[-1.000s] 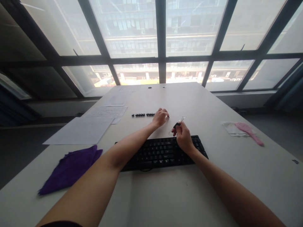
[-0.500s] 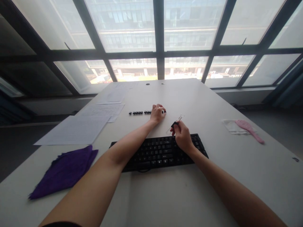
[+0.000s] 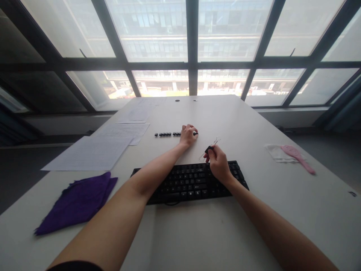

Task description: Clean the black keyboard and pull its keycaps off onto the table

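1. L hand [image 3: 188, 134]: fingers curled narrow at R end of small black blocky keycaps [image 3: 165, 134], can't tell if gripping tbh
2. R hand [image 3: 219, 162]: fingers pinching black wire-ended tool [image 3: 208, 149], black plastic kbd [image 3: 187, 183] below 'em

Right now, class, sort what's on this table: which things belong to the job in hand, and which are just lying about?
Likely part of the job:
wire-ended tool, held in the right hand
row of small black keycaps, with the left hand at it
black keyboard, beneath the right hand

Seemingly just lying about:
purple cloth
papers
pink long-handled item, on a white sheet
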`<action>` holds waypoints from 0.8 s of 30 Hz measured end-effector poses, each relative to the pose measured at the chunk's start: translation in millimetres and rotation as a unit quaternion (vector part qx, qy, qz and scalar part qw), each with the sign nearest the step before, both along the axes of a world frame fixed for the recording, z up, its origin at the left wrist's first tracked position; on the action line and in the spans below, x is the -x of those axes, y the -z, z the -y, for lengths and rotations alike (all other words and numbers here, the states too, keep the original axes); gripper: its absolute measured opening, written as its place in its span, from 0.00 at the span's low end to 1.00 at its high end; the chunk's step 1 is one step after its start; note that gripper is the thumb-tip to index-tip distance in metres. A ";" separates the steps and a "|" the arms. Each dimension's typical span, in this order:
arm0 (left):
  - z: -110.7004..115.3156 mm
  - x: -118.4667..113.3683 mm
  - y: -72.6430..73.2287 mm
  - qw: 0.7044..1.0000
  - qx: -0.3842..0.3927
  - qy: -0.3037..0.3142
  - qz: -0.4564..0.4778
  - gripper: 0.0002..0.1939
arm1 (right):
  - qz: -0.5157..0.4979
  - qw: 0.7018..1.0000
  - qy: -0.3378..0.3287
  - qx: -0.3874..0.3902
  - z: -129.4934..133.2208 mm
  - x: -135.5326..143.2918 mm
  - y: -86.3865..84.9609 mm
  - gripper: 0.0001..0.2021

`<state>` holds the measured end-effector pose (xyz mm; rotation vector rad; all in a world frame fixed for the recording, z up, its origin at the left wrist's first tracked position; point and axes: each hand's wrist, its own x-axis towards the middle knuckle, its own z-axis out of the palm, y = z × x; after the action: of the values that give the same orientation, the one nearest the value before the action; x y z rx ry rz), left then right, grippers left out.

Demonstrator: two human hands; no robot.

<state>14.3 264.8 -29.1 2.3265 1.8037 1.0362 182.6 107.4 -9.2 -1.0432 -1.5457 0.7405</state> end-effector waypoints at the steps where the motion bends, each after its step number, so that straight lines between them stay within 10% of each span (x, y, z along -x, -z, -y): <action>1: 0.4 -0.3 -0.4 1.000 0.001 -0.003 0.000 0.08 | -0.001 1.000 0.000 0.000 -0.1 -0.1 -0.1 0.11; 16: 30.3 57.9 -77.0 0.998 0.011 -0.047 0.048 0.17 | -0.026 0.999 0.018 -0.016 -2.4 -0.6 4.9 0.10; 24: 123.8 10.3 -57.8 0.986 0.111 0.105 0.069 0.15 | -0.015 0.999 0.035 -0.019 -5.4 -3.7 -1.6 0.08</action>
<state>4.0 141.0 28.7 2.1956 1.5003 0.8900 186.4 112.8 -7.7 -1.0479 -1.4837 0.6725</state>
